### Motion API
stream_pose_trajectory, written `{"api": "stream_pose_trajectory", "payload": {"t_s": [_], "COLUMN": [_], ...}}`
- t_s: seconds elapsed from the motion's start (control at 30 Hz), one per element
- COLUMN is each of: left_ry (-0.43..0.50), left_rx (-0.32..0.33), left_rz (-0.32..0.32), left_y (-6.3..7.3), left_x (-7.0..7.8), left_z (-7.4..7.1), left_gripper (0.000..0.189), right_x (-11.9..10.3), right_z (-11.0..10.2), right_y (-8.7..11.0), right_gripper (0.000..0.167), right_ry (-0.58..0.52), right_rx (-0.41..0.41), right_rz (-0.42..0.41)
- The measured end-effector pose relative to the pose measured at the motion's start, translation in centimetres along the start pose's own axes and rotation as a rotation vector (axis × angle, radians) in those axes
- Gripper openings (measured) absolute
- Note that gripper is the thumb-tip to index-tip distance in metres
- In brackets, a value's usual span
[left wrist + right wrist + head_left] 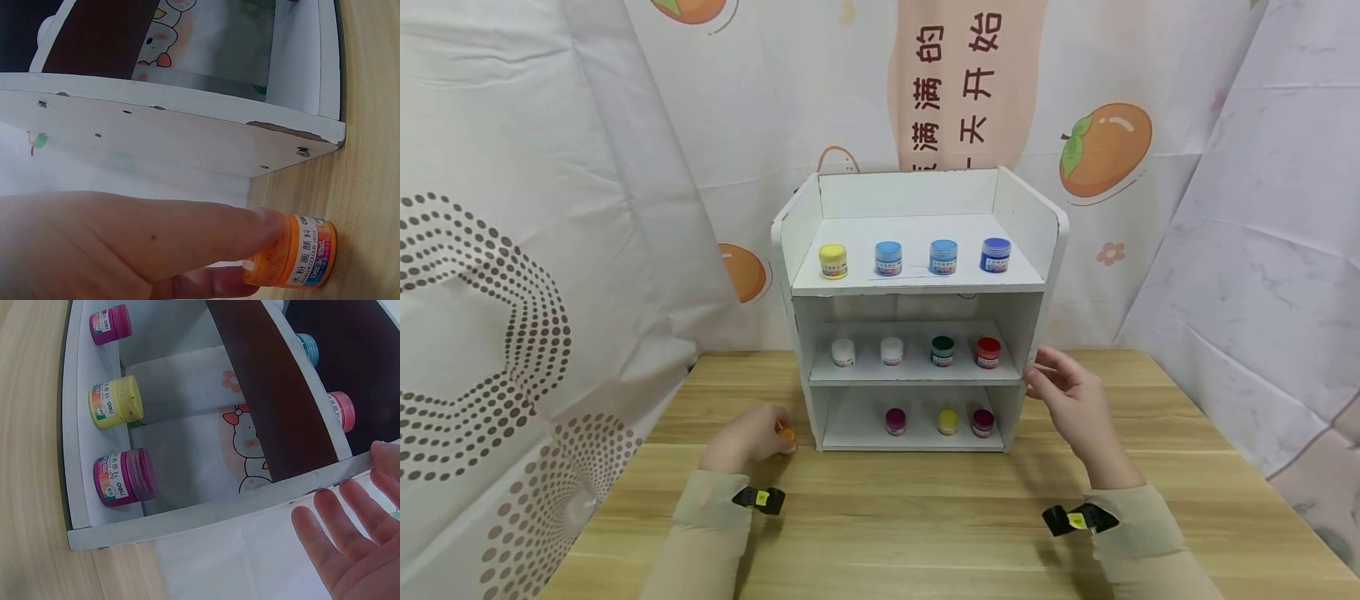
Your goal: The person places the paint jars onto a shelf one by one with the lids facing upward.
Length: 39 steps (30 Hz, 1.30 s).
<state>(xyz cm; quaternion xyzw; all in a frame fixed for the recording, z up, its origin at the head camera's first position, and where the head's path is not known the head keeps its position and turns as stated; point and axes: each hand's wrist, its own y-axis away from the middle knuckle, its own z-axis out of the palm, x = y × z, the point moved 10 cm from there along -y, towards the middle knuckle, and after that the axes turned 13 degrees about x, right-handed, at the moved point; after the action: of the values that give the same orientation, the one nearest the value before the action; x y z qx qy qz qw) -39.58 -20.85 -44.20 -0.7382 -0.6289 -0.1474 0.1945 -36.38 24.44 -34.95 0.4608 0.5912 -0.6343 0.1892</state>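
Left of the white shelf point(917, 291), my left hand point(752, 437) pinches a small orange paint jar point(306, 253) between thumb and fingers, its base right at the wooden table. On the other side, my right hand point(1070, 400) holds nothing; its fingers, fairly straight, lie against the shelf's side panel point(219, 509). The bottom tier bears a magenta jar point(896, 422), a yellow jar point(947, 422) and a dark magenta jar point(982, 423). White, green and red point(988, 353) jars stand on the middle tier. Up top are a yellow jar point(832, 262) and several blue ones point(943, 257).
The wood-grain table point(895, 525) carries the shelf near its back edge. Behind hangs a printed white curtain point(760, 92) with fruit drawings and writing. Cloth also hangs at the left and right of the table.
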Motion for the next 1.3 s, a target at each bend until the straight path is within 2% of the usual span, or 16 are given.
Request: {"api": "stream_pose_trajectory", "payload": {"t_s": [0.53, 0.77, 0.93, 1.3], "left_ry": [-0.055, -0.06, -0.052, -0.05], "left_rx": [0.009, 0.01, 0.027, 0.058], "left_rz": [0.015, 0.023, 0.059, 0.223], "left_y": [0.1, 0.7, 1.3, 3.4], "left_x": [0.5, 1.3, 3.1, 8.7], "left_z": [-0.1, -1.0, -2.0, -4.0], "left_gripper": [0.028, 0.021, 0.02, 0.017], "right_x": [0.1, 0.2, 0.2, 0.2], "right_z": [-0.1, 0.0, 0.0, 0.0], "right_y": [0.0, 0.0, 0.0, 0.0], "right_gripper": [0.042, 0.043, 0.042, 0.044], "right_ry": [0.006, 0.009, 0.012, 0.0], "right_rx": [0.002, -0.009, -0.007, -0.004], "right_rz": [0.005, 0.002, -0.003, 0.004]}}
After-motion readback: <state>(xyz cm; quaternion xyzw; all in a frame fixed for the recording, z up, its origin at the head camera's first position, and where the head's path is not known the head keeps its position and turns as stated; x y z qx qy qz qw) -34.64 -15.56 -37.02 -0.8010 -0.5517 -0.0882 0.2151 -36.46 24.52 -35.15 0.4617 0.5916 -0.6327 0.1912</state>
